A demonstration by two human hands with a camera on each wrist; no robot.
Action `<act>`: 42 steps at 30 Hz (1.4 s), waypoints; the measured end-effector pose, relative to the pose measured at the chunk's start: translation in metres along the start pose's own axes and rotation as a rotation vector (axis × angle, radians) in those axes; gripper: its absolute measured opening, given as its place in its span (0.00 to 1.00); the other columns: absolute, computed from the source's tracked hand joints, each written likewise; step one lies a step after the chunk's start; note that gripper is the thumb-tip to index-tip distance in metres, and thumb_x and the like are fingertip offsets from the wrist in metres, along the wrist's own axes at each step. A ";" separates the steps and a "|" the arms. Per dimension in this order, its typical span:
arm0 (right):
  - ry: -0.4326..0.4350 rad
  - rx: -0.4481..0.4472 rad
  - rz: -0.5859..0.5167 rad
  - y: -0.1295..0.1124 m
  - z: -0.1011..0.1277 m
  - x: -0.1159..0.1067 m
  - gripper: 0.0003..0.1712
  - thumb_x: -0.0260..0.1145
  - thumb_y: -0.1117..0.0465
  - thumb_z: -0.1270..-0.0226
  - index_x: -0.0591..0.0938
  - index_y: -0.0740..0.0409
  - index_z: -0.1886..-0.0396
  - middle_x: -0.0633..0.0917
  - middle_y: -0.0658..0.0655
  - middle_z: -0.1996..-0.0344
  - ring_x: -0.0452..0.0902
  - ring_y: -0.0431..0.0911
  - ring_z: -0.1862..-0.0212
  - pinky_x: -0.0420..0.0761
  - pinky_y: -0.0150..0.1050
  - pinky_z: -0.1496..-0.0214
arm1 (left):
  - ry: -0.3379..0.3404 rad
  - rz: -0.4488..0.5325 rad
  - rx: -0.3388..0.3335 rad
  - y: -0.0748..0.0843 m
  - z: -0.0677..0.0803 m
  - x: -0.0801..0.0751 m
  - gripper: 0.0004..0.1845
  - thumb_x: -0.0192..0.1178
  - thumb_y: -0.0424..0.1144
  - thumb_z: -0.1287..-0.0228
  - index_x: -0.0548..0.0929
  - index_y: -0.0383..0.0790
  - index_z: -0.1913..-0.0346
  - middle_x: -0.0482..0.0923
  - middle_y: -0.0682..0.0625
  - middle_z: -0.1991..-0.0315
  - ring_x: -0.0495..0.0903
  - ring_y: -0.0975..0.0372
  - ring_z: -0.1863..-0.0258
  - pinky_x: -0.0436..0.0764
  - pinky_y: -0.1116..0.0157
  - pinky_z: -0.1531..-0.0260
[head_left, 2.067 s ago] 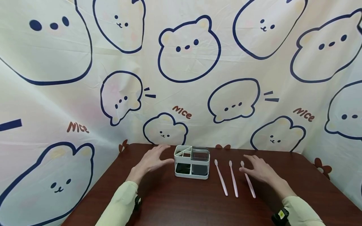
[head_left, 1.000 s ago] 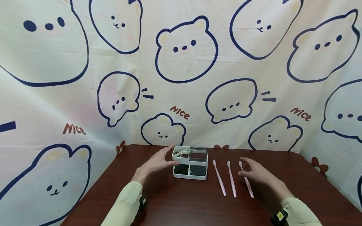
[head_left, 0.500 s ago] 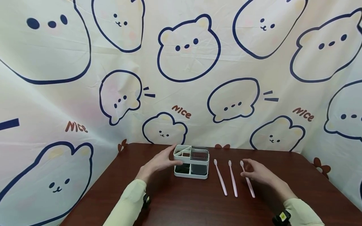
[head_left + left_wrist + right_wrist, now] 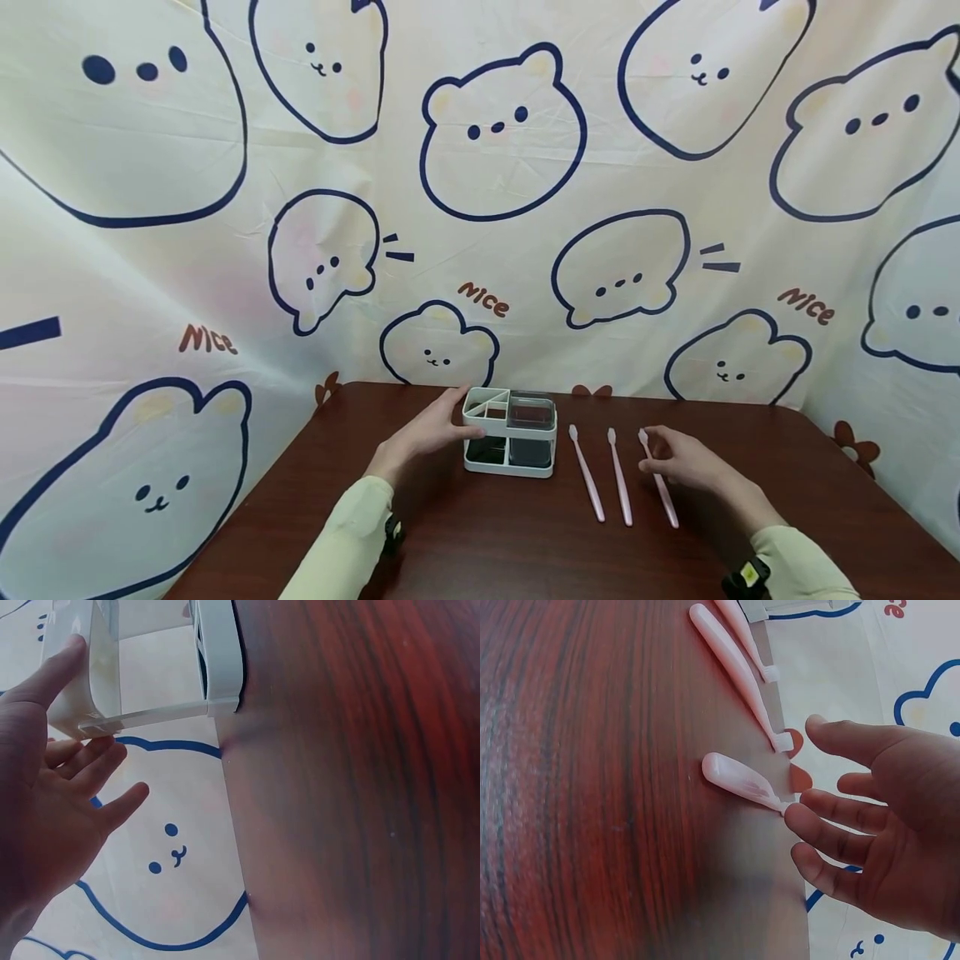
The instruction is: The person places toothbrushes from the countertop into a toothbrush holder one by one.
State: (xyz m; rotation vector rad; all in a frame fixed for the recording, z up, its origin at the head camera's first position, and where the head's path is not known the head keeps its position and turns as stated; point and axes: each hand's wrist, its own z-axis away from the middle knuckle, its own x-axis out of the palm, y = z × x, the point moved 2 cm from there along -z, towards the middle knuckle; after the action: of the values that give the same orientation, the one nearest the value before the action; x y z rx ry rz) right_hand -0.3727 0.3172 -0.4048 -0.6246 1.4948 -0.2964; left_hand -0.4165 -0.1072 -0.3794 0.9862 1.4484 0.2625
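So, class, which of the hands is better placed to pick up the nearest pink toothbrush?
Probably the right hand: its fingers touch the rightmost toothbrush, while the left hand rests against the holder.

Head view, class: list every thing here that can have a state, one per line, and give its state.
Organizer: upright on the table, compartments look empty.
Left hand: fingers straight, touching the organizer's left side.
Right hand: fingers at the rightmost toothbrush, grip unclear.
Middle toothbrush: lying flat, untouched.
Left toothbrush: lying flat, untouched.
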 end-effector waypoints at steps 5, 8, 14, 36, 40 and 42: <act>-0.006 0.013 0.000 0.002 0.002 0.000 0.41 0.72 0.53 0.37 0.67 0.68 0.31 0.79 0.55 0.67 0.75 0.46 0.72 0.78 0.38 0.72 | -0.008 0.016 -0.016 -0.001 -0.002 0.001 0.51 0.71 0.55 0.43 0.54 0.50 0.21 0.52 0.45 0.21 0.56 0.50 0.24 0.59 0.42 0.28; -0.014 0.022 -0.001 0.002 0.003 0.000 0.40 0.71 0.53 0.36 0.67 0.68 0.32 0.79 0.55 0.68 0.74 0.46 0.73 0.77 0.38 0.72 | -0.013 0.038 -0.038 -0.001 -0.003 0.002 0.51 0.71 0.54 0.43 0.54 0.49 0.21 0.54 0.46 0.22 0.57 0.49 0.24 0.59 0.42 0.28; -0.019 0.042 -0.005 0.003 0.004 -0.001 0.40 0.71 0.52 0.36 0.67 0.68 0.32 0.78 0.54 0.68 0.74 0.46 0.74 0.76 0.39 0.73 | -0.034 0.084 -0.071 -0.001 -0.002 0.003 0.51 0.70 0.54 0.42 0.53 0.50 0.21 0.55 0.45 0.22 0.59 0.48 0.25 0.60 0.41 0.29; -0.046 0.094 0.002 0.008 0.007 -0.001 0.40 0.71 0.49 0.37 0.70 0.69 0.34 0.76 0.55 0.72 0.73 0.47 0.79 0.78 0.41 0.78 | -0.067 0.164 -0.058 -0.001 0.002 0.003 0.51 0.70 0.53 0.41 0.50 0.53 0.21 0.51 0.47 0.21 0.56 0.50 0.25 0.55 0.39 0.27; -0.054 0.095 -0.001 0.010 0.007 0.000 0.40 0.72 0.50 0.38 0.70 0.69 0.34 0.76 0.55 0.72 0.73 0.46 0.79 0.78 0.41 0.79 | -0.070 0.163 -0.061 -0.002 0.001 0.003 0.51 0.70 0.53 0.41 0.50 0.53 0.21 0.51 0.47 0.21 0.56 0.50 0.25 0.56 0.39 0.28; -0.062 0.101 -0.005 0.012 0.008 0.000 0.40 0.72 0.50 0.38 0.71 0.69 0.34 0.76 0.55 0.73 0.73 0.46 0.79 0.78 0.41 0.79 | -0.071 0.158 -0.066 -0.002 0.001 0.003 0.51 0.70 0.53 0.42 0.50 0.53 0.21 0.51 0.47 0.21 0.57 0.50 0.25 0.57 0.40 0.28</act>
State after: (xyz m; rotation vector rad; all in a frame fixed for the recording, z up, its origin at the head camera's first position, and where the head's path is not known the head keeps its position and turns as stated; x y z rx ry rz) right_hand -0.3673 0.3284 -0.4119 -0.5524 1.4101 -0.3511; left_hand -0.4163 -0.1066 -0.3831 1.0471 1.2914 0.3846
